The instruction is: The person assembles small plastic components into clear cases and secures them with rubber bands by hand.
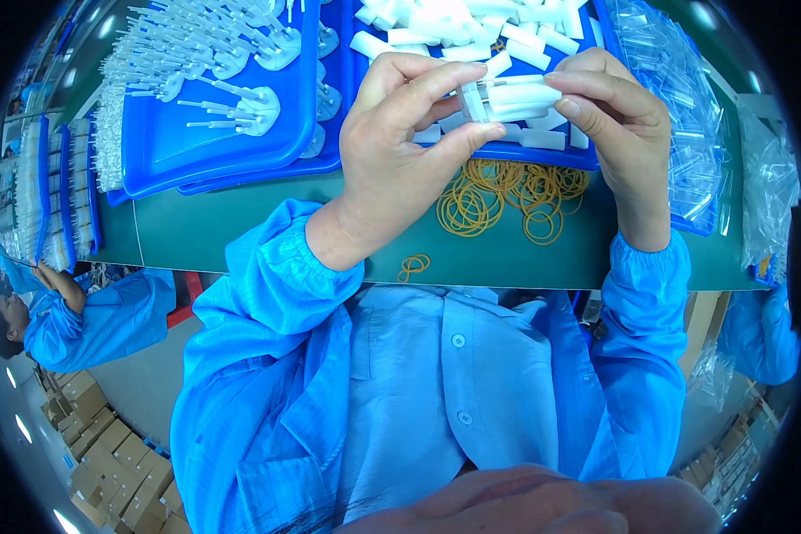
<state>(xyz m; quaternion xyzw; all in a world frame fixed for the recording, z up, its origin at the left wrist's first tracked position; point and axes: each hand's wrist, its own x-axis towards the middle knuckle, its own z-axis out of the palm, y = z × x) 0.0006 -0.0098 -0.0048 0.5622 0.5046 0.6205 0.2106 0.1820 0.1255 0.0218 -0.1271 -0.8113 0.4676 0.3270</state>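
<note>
Both of my hands are raised over the blue tray of white tubes, with one small piece between them. My left hand (387, 142) is closed on the transparent, disc-like base of this white pronged plastic part (476, 102), thumb below and fingers above. White tubes (521, 98) stick out from the base to the right, side by side. My right hand (627, 116) pinches their far end between thumb and fingertips. Fingers hide some of the piece. Behind it lies a heap of short white tubes (529, 53) in the blue tray (583, 160).
Yellow rubber bands (472, 205) lie before the tray; a few (414, 265) sit near the table edge. At left, a blue tray (178, 160) holds white pronged parts (258, 111). At right is a bin of transparent plastic sleeves (672, 98). A co-worker (89, 311) sits at far left.
</note>
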